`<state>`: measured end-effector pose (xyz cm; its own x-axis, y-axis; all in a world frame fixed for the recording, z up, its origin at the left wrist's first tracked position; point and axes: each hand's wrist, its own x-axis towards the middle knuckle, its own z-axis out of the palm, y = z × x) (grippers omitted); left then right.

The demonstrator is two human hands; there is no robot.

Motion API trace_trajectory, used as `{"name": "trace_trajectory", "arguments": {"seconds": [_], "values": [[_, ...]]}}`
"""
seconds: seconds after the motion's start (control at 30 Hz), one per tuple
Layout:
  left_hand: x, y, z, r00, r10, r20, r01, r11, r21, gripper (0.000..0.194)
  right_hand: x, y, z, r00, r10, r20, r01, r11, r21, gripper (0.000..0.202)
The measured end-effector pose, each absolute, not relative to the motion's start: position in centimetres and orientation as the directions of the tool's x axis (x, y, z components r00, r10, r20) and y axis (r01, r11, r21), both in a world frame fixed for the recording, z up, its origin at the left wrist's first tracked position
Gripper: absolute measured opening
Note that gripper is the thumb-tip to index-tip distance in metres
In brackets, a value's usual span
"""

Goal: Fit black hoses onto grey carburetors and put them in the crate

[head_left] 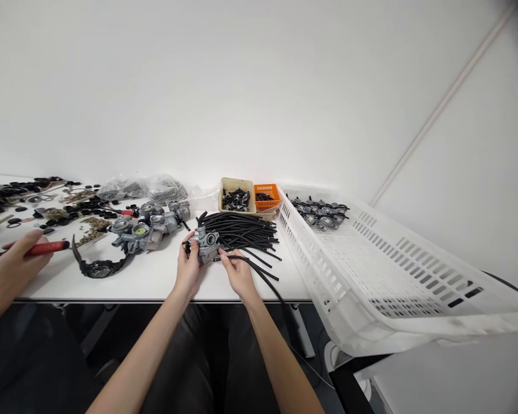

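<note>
Near the table's front edge, my left hand (189,263) is wrapped round a grey metal carburetor (208,244). My right hand (238,275) pinches a black rubber hose (259,269) close to its end, which is at the carburetor's lower right side. Whether the hose end is pushed onto the carburetor I cannot tell. From my fingers the hose curves right and down past the table edge. Right behind the carburetor lies a pile of black hoses (242,230).
Several carburetors (149,230) and a black wristwatch (100,268) lie left. A co-worker's hand (21,261) holds a red-handled screwdriver (47,248). A beige tray (225,210) and orange basket (273,188) hold small black parts. At right, a white crate (349,270) contains more carburetors (322,214).
</note>
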<state>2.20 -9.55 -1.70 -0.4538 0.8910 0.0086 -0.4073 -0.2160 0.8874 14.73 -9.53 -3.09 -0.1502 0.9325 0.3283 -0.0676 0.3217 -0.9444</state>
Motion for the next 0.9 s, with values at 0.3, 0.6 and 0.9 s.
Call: {"name": "trace_trajectory", "arguments": {"seconds": [0.3,0.6,0.9], "values": [[2.09,-9.54,-1.87,-0.475,0.879,0.048,-0.371,-0.249,0.895,0.055,14.76,-9.96,-2.75,-0.188,0.904,0.383,-0.085,0.374,-0.924,0.024],[2.08,-9.43,-2.14,-0.501,0.862,0.080,-0.356,-0.290,0.888,0.054,14.72,-10.34,-2.55,-0.170,0.904,0.392,-0.019,0.394,-0.919,0.018],[1.94,-9.63,-2.26,-0.504,0.857,0.106,-0.275,-0.276,0.921,0.059,14.63,-9.91,-2.50,-0.133,0.909,0.394,0.011,0.399,-0.917,0.018]]}}
